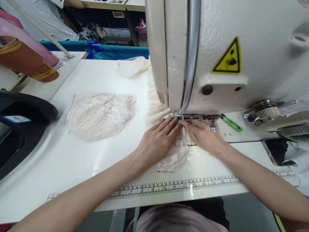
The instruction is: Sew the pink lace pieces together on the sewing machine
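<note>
My left hand (159,138) lies palm down, fingers stretched forward, on a cream lace piece (172,159) just left of the sewing machine's needle area. My right hand (206,133) rests on the other side of the needle, its fingers extended over the lace edge and partly hidden under a metal attachment (193,117). Between my hands the scalloped lace border runs up to the needle, with dark thread lines across it. Gathered cream fabric (155,100) lies behind the needle. The needle tip itself is hard to make out.
The machine head (229,93) fills the upper right. Left on the table lies another round lace piece (101,117), near a black iron (24,125) and a brown bottle (31,59). A green thread snipper (231,123) and phone (276,151) lie right. A ruler strip (166,188) runs along the front edge.
</note>
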`<state>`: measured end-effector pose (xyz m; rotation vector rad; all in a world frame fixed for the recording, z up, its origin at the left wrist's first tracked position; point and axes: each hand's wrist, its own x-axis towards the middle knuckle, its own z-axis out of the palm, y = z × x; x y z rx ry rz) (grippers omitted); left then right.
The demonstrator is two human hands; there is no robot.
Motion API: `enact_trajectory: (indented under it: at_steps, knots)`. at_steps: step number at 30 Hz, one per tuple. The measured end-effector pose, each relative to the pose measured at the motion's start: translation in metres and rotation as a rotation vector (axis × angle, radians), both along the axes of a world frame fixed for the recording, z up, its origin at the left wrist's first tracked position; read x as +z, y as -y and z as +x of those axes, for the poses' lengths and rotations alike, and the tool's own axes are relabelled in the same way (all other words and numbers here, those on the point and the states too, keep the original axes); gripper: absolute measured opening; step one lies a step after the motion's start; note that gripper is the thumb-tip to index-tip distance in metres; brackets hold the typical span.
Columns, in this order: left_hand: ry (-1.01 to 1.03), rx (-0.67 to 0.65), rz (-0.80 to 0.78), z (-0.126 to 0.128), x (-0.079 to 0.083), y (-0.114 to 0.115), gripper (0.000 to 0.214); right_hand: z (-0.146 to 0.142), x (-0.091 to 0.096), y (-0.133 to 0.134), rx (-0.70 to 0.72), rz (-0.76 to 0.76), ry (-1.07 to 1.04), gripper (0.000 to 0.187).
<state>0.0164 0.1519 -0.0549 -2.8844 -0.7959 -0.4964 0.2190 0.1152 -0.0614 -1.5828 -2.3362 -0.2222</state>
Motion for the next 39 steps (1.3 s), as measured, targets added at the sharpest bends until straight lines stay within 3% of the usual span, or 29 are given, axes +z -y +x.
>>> enact_trajectory:
  at_steps: [7,24,28,31,32,35,39]
  knots:
    - [-0.014,-0.007,0.024,0.001,0.000,0.000,0.037,-0.001,-0.004,0.000,-0.005,0.053,-0.033,0.041]
    - [0.059,-0.021,0.077,0.002,0.000,-0.003,0.036,0.002,0.000,-0.006,0.088,0.254,-0.024,0.028]
    - [0.100,-0.085,0.170,0.002,0.009,0.001,0.027,0.002,0.009,-0.003,0.133,0.295,-0.068,0.028]
    - [0.142,-0.222,0.219,0.000,0.024,0.010,0.012,0.003,0.008,-0.002,0.254,0.307,-0.148,0.030]
    - [0.128,-0.302,0.217,-0.002,0.028,0.015,0.006,0.003,0.007,-0.002,0.308,0.293,-0.180,0.029]
    - [-0.034,-0.465,0.204,-0.010,0.038,0.032,0.017,0.003,-0.001,-0.003,0.454,0.198,-0.274,0.027]
    - [-0.306,-0.298,0.258,-0.021,0.040,0.055,0.013,0.004,-0.004,-0.003,0.475,0.099,-0.347,0.027]
